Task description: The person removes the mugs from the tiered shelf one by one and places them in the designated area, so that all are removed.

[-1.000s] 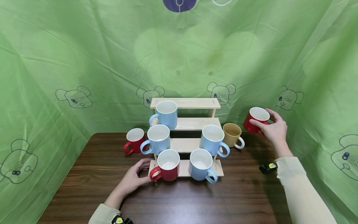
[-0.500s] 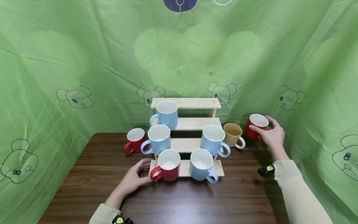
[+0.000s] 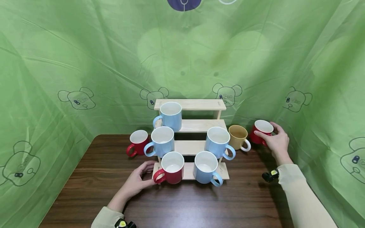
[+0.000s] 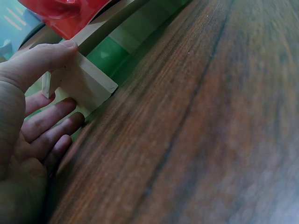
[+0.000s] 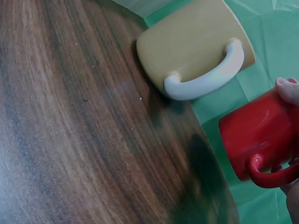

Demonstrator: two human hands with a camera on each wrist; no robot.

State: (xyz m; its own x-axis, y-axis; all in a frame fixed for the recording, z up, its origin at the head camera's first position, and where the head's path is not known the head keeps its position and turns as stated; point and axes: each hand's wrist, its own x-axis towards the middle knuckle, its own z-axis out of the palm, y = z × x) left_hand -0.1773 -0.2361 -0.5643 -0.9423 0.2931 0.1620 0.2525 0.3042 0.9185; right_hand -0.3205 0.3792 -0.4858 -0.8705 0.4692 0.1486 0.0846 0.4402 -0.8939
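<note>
My left hand [image 3: 137,180] holds the left end of the lowest shelf of a stepped wooden rack [image 3: 189,104]. In the left wrist view, its thumb lies on the shelf board and the fingers curl beside the rack's end panel [image 4: 88,84]. On that shelf stand a red mug [image 3: 174,176] and a light blue mug [image 3: 201,175], handles pointing outward. At the back right, my right hand [image 3: 278,141] grips a red mug [image 5: 261,135] around its body, upright with the white inside showing. Left of it stands a tan mug [image 3: 235,142] with a white handle [image 5: 208,81].
Light blue mugs stand higher on the rack: one at left [image 3: 172,122], another below it [image 3: 162,145], a third at right [image 3: 215,145]. Another red mug [image 3: 140,147] is on the dark wooden table [image 3: 194,209] left of the rack. A green cloth [image 3: 182,63] hangs behind and at the sides.
My right hand has brought the red mug down towards the table beside the tan mug. The left hand has stayed on the rack, and the other mugs have not moved.
</note>
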